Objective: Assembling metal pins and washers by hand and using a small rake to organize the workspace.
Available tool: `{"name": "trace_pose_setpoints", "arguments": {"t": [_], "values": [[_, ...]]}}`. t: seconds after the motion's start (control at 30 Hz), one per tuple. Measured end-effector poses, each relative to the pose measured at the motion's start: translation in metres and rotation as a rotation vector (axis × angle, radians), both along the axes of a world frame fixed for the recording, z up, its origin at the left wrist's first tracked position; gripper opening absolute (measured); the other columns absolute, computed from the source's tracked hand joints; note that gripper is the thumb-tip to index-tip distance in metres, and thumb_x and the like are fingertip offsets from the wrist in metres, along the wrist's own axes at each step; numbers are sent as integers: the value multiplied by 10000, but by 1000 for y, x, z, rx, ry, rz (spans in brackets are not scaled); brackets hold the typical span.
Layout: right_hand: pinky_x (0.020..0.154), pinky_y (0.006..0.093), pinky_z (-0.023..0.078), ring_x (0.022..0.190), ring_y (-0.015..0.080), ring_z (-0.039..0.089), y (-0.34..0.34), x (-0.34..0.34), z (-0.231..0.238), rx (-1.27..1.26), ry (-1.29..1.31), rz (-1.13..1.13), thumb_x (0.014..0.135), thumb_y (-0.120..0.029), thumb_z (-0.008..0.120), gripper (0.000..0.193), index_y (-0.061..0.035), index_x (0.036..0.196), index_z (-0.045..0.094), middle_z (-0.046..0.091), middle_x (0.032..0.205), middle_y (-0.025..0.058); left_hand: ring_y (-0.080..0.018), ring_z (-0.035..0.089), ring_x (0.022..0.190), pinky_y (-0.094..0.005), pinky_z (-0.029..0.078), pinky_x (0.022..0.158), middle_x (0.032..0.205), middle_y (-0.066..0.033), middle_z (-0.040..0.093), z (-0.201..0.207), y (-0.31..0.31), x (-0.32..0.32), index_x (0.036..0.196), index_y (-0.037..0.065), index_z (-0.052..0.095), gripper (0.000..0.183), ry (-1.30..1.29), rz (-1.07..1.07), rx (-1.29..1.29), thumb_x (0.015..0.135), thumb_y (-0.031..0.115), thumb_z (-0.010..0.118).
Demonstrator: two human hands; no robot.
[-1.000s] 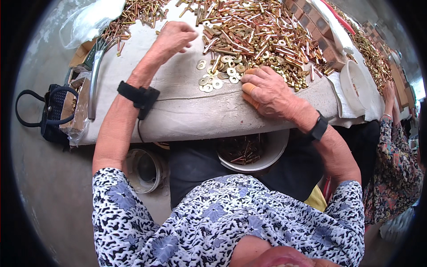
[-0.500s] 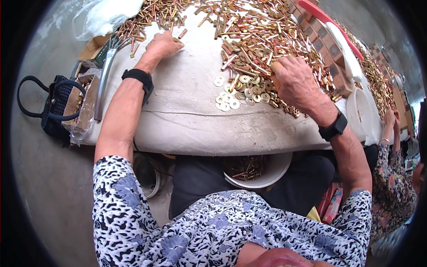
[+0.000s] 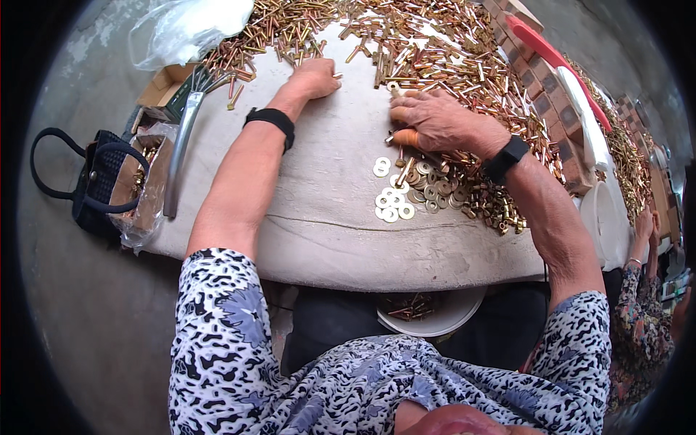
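My left hand [image 3: 315, 78] is closed at the near edge of the left bolt heap [image 3: 279, 29], its fingers curled; a small gold-coloured metal end pokes out at the fingertips. Most of that piece is hidden. My right hand [image 3: 442, 122], an orange cover on its thumb, reaches over the left edge of the larger bolt heap [image 3: 464, 65]. A washer [image 3: 392, 86] shows at its bent fingertips, and a small metal end [image 3: 389, 138] shows by the thumb. Loose washers [image 3: 391, 203] lie below this hand, with a pile of small gold-coloured nuts [image 3: 496, 206] to their right.
A pale cloth [image 3: 319, 232] covers the table. At left are a metal tube [image 3: 176, 156], cardboard box [image 3: 130, 174], dark handbag [image 3: 87, 181] and plastic bag [image 3: 192, 32]. Bricks [image 3: 551, 109] border the heap at right. A white bucket [image 3: 464, 312] holds bolts below. Another person's hands [image 3: 645, 225] work far right.
My left hand has moved right, staying closed. My right hand has swung left and up from the nuts and washers, and a washer now shows at its fingertips. The view has shifted slightly.
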State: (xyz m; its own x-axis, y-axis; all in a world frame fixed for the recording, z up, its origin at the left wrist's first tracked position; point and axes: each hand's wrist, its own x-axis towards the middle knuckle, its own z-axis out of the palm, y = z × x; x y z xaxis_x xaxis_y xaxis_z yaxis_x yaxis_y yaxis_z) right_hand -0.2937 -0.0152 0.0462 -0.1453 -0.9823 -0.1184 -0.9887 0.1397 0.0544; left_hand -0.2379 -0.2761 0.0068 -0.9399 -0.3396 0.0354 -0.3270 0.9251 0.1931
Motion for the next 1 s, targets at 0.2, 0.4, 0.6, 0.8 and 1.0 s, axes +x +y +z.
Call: {"name": "trace_pose_setpoints", "arguments": {"t": [0.2, 0.4, 0.6, 0.8, 1.0], "values": [[899, 397, 454, 1120, 299, 498, 38, -30, 15, -49, -17, -141, 843, -208, 531, 309, -92, 1127, 567, 567, 1162, 96, -320, 659, 885, -403, 540, 753, 961, -199, 663, 1, 55, -8, 967, -7, 650, 216, 71, -73, 56, 786, 84, 574], [819, 400, 460, 952, 303, 547, 91, -44, 21, -91, 81, -164, 798, -128, 546, 322, -68, 1115, 553, 598, 1008, 116, -129, 620, 607, -279, 503, 513, 704, -71, 649, 4, 119, -12, 854, 22, 646, 106, 115, -137, 825, 814, 119, 637], [789, 411, 477, 916, 337, 591, 138, -37, 25, -111, 38, -420, 816, -115, 528, 276, -54, 1079, 586, 617, 992, 158, -197, 636, 748, -315, 503, 689, 828, -106, 668, 17, 170, -22, 971, 55, 690, 245, 327, -392, 381, 780, 204, 652], [825, 384, 486, 969, 311, 593, 175, -38, 11, -401, -38, -387, 877, -179, 534, 233, -52, 1056, 612, 612, 1054, 134, -238, 631, 877, -333, 485, 812, 928, -135, 664, 26, 204, -29, 1043, 34, 661, 308, 484, -515, 492, 865, 272, 580], [890, 396, 456, 1062, 304, 558, 162, 5, 6, -595, 16, -235, 882, -340, 584, 381, -73, 1152, 571, 590, 1131, 131, -108, 544, 694, -281, 433, 617, 719, -34, 575, 38, 189, -15, 993, -3, 660, 357, 400, -469, 634, 918, 326, 544]]}}
